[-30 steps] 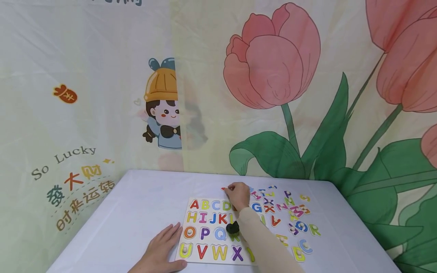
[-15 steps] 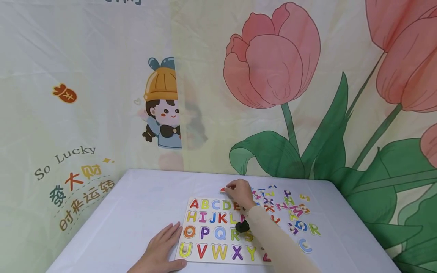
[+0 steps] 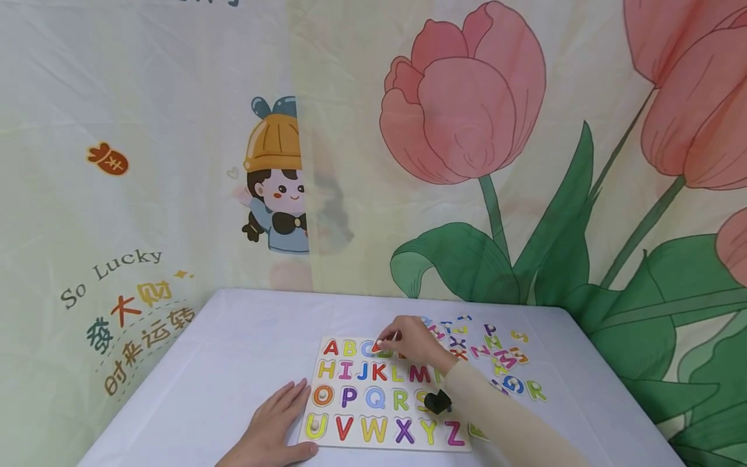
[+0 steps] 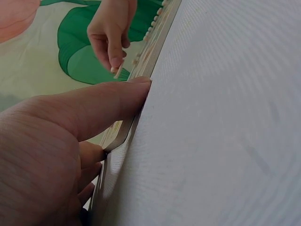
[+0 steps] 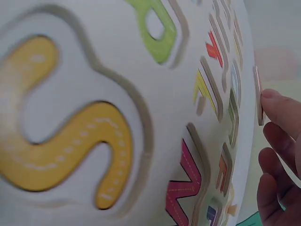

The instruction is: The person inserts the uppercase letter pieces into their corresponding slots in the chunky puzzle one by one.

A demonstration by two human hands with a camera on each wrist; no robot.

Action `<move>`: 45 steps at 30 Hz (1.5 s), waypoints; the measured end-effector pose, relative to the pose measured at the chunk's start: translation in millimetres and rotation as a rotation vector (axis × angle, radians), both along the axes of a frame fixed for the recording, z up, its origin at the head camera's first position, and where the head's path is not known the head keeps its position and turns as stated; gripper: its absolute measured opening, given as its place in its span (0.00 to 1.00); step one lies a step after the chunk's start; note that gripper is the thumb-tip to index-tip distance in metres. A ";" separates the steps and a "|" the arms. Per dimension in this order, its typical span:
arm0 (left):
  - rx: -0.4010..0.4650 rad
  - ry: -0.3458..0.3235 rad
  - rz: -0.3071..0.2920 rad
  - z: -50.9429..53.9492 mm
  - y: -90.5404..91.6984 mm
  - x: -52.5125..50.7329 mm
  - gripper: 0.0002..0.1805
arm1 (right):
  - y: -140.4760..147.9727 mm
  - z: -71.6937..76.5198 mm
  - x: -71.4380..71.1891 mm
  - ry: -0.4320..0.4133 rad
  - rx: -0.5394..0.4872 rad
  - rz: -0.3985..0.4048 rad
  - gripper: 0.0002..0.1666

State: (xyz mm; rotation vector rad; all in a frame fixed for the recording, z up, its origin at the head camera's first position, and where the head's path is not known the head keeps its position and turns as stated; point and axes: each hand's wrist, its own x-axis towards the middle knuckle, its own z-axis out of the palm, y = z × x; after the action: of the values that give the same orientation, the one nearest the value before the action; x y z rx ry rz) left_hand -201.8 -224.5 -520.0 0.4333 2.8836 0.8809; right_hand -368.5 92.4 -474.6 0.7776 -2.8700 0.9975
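Note:
A white alphabet puzzle board (image 3: pixel 385 387) lies on the table, with coloured letters in rows. My left hand (image 3: pixel 270 423) rests flat at its left side; in the left wrist view the thumb (image 4: pixel 113 100) touches the board's edge (image 4: pixel 123 133). My right hand (image 3: pixel 411 338) is over the top row, near C and D. Between thumb and fingertips it pinches a small red letter piece (image 3: pixel 376 346), which I cannot read for sure. In the right wrist view the piece (image 5: pixel 258 96) is held edge-on, apart from the board. The O (image 3: pixel 322 395) and U (image 3: pixel 316 426) carry knobs.
Several loose letter pieces lie scattered right of the board, among them a green R (image 3: pixel 535 390), a blue G (image 3: pixel 513 385) and a purple P (image 3: pixel 489 330). The right forearm (image 3: pixel 508 408) hides some of them. A printed curtain (image 3: pixel 350 162) hangs behind the table.
My right hand has moved from beyond the board's top edge toward me, over the top row, bringing the red letter piece with it. The left hand has stayed in place.

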 end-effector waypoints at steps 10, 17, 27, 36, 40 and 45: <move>0.010 -0.009 -0.007 -0.2 -0.7 0.1 0.60 | -5.4 3.4 31.6 0.004 0.006 0.206 0.04; 0.009 0.012 -0.017 -1.6 -2.4 0.5 0.61 | -17.8 6.3 52.3 -0.006 0.044 0.312 0.05; 0.010 0.026 -0.026 -0.7 -3.5 2.2 0.60 | -34.8 3.7 71.4 -0.025 0.078 0.496 0.07; -0.022 -0.001 -0.016 4.6 -1.4 1.3 0.60 | -44.3 -2.4 79.1 -0.040 0.076 0.541 0.08; -0.025 -0.016 -0.014 4.6 -1.0 1.0 0.60 | -47.8 -5.5 80.6 -0.016 0.097 0.566 0.08; -0.024 -0.018 -0.012 3.3 -0.9 0.5 0.60 | -50.1 -9.0 81.3 -0.014 0.104 0.570 0.09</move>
State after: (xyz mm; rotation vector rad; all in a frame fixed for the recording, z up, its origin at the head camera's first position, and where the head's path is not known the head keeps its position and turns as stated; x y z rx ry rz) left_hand -201.3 -225.4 -516.8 0.4377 2.8693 0.8437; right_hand -287.2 42.3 -483.5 1.6616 -2.7779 0.8771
